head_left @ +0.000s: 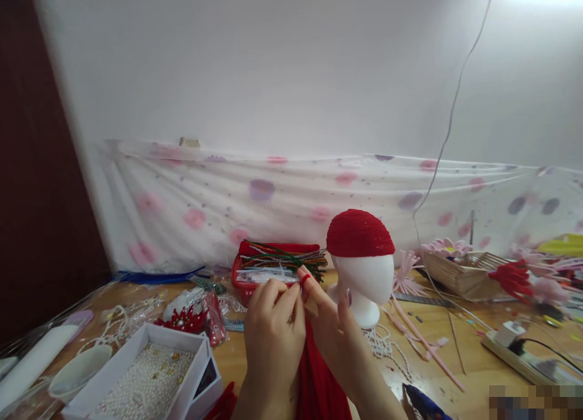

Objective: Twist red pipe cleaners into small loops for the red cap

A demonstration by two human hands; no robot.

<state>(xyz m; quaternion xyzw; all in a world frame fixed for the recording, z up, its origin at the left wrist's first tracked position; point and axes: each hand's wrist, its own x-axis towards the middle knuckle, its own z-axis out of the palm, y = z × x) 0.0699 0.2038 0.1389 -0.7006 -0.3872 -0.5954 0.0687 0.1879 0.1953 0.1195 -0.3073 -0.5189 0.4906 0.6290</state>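
My left hand (pixel 274 323) is closed, its fingertips pinching a red fuzzy pipe cleaner (pixel 305 279). That pipe cleaner loops around the index finger of my right hand (pixel 334 326). My right index finger points up toward the left hand, while the thumb stands apart; its other fingers are partly hidden. Below and between both wrists hangs a bundle of red pipe cleaners (pixel 319 377). Just beyond the right hand stands a white foam mannequin head (pixel 368 280) wearing a ribbed red cap (pixel 359 235).
Behind my hands sits a red basket (pixel 237 280) of pipe cleaners. A white box of pearl beads (pixel 146 377) and a white cup (pixel 79 371) stand left. To the right are a wooden basket (pixel 473 280), a power strip (pixel 523 359), pink strips (pixel 428 344) and a dark blue tool (pixel 423 402).
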